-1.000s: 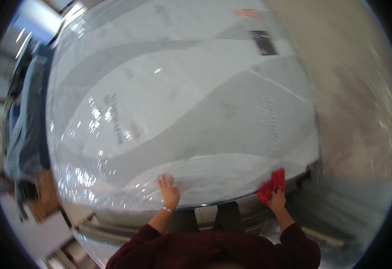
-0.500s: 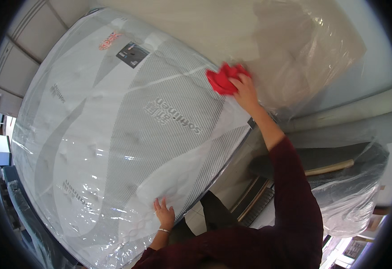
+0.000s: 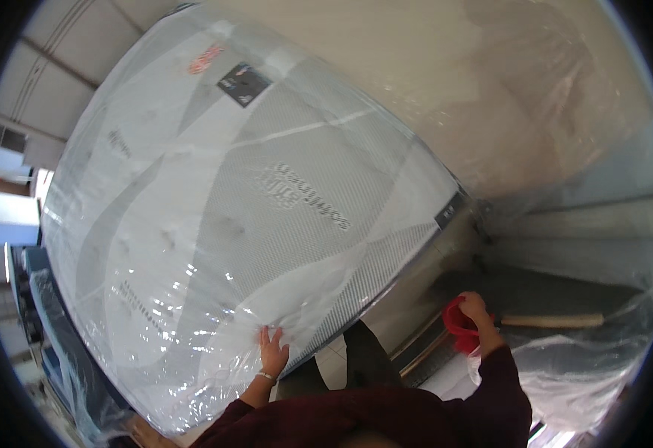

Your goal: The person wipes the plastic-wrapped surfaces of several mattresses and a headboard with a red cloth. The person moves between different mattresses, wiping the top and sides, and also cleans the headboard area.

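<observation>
A white and grey patterned mattress (image 3: 214,216), wrapped in shiny clear plastic, takes up most of the view. My left hand (image 3: 272,354) rests on its near edge with the fingers spread and nothing in them. Off the mattress to the right, my right hand (image 3: 474,308) grips a red cloth (image 3: 459,328), which hangs bunched below the fingers. Part of the cloth is hidden behind that hand. A dark square label (image 3: 244,84) lies on the far part of the mattress.
A beige plastic-covered panel (image 3: 431,67) stands beyond the mattress. Right of me are a wooden strip (image 3: 554,321) and a plastic-wrapped item (image 3: 565,381). Another wrapped piece (image 3: 65,351) stands at the left. White cabinets (image 3: 50,75) line the far left.
My right hand has come off the mattress's far right side, carrying the red cloth back toward me and to the right. My left hand stays on the near edge.
</observation>
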Demonstrator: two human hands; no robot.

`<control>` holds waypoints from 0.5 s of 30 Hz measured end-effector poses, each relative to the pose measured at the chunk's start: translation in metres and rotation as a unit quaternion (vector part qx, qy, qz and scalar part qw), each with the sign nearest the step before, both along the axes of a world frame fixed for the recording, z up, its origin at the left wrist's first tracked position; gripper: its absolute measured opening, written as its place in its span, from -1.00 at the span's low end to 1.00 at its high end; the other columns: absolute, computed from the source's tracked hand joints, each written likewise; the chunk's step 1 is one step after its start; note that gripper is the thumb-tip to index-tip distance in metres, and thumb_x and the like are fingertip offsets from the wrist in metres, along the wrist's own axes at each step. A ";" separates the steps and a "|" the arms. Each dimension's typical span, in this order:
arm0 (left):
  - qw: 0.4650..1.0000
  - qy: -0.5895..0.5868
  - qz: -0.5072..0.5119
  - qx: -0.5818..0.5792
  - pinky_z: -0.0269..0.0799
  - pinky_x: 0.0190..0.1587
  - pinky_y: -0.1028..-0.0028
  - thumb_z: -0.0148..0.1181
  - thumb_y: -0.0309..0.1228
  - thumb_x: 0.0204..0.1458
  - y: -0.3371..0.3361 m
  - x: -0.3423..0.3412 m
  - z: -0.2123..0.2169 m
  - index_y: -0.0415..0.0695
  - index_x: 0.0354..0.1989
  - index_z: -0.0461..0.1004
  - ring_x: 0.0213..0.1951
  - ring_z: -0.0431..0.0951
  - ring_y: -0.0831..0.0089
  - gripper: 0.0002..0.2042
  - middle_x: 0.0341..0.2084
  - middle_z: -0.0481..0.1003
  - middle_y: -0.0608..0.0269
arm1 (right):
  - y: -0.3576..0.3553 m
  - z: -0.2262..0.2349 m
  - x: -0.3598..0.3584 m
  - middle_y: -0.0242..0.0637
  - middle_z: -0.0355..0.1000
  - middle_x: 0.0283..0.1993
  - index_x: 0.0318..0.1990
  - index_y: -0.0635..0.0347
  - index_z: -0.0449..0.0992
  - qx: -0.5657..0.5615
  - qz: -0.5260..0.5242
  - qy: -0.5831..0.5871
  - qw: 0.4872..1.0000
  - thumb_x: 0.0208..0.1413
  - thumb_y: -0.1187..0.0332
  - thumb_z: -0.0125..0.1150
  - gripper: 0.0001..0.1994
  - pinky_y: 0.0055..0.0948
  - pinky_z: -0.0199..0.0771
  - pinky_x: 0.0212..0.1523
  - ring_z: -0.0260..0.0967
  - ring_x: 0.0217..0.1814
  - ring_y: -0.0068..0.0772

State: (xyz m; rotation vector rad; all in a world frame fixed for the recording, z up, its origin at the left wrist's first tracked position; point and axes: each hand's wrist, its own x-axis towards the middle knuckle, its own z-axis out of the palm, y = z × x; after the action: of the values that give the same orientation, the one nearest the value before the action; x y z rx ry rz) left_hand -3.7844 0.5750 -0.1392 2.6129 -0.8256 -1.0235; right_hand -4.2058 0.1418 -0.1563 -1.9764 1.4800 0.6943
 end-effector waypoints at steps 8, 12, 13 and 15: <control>1.000 0.005 -0.018 0.015 -0.06 0.29 0.13 0.21 -0.33 -0.15 -0.006 0.005 0.003 -0.01 0.14 0.32 0.26 -0.04 -0.19 -0.44 0.23 -0.01 -0.26 | -0.112 0.071 0.224 0.11 0.27 0.04 0.02 0.35 0.34 -0.372 -0.017 -0.315 0.873 -0.17 0.45 0.11 -0.52 -0.14 0.16 0.18 0.19 0.11 0.11; 1.000 -0.006 -0.013 0.018 -0.10 0.31 0.13 0.21 -0.32 -0.15 0.002 0.005 -0.012 0.03 0.13 0.34 0.25 -0.02 -0.21 -0.46 0.22 0.02 -0.27 | -0.001 0.003 0.288 0.07 0.26 -0.12 -0.24 0.25 0.35 -0.301 0.107 -0.223 0.921 -0.13 0.34 0.18 -0.71 0.05 0.23 -0.03 0.21 -0.04 0.15; 1.000 -0.008 -0.012 0.013 -0.10 0.31 0.14 0.20 -0.32 -0.14 0.007 0.007 -0.015 0.03 0.12 0.34 0.25 -0.02 -0.20 -0.46 0.22 0.03 -0.27 | 0.046 0.002 0.295 0.05 0.22 -0.07 -0.19 0.21 0.36 -0.252 0.103 -0.166 0.948 -0.12 0.38 0.14 -0.72 0.04 0.25 -0.02 0.18 0.00 0.19; 1.000 -0.011 -0.011 0.002 -0.07 0.30 0.14 0.16 -0.30 -0.11 0.012 0.003 -0.016 0.05 0.11 0.36 0.25 0.02 -0.18 -0.51 0.21 0.06 -0.24 | 0.146 0.005 0.284 0.04 0.23 -0.07 -0.22 0.16 0.41 -0.216 0.164 -0.203 0.941 -0.13 0.34 0.14 -0.74 0.05 0.25 0.00 0.20 0.02 0.19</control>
State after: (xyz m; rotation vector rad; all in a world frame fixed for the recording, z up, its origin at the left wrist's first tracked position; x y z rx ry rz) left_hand -3.7814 0.5874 -0.1553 2.6273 -0.8598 -1.0052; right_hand -3.9216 0.2874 -0.1518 -2.5456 1.1262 0.0601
